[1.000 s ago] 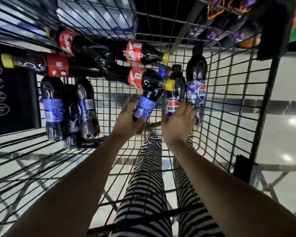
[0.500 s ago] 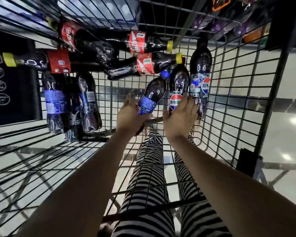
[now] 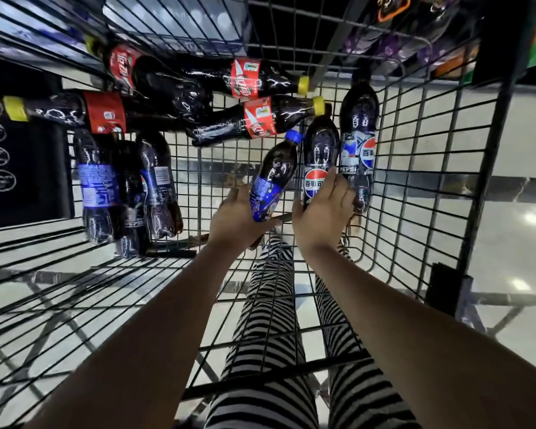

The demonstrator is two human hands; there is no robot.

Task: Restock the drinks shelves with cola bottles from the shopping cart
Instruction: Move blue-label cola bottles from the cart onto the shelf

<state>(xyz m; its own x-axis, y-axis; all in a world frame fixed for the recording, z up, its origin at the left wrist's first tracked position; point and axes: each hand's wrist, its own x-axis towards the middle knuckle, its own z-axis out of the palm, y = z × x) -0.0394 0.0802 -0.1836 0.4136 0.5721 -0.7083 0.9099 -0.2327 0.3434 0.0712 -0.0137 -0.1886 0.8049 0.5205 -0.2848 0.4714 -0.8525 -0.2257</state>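
Both my arms reach down into a black wire shopping cart point(image 3: 421, 168). My left hand point(image 3: 235, 216) grips the lower body of a blue-capped, blue-labelled cola bottle point(image 3: 273, 174), which tilts up to the right. My right hand point(image 3: 324, 209) curls round the bottom of a dark cola bottle point(image 3: 319, 156) with a red, white and blue round logo. A third cola bottle point(image 3: 358, 134) lies just right of it against the cart's side.
Several red-labelled, yellow-capped cola bottles point(image 3: 257, 117) lie across the far end of the cart. Three blue-labelled bottles point(image 3: 127, 187) lie at the left. Striped trouser legs point(image 3: 270, 320) show through the mesh. Shelves with drinks point(image 3: 393, 32) stand beyond the cart.
Both hands have stayed on their bottles. The left-hand bottle has tipped slightly more upright, and my view has shifted a little closer to the cart.
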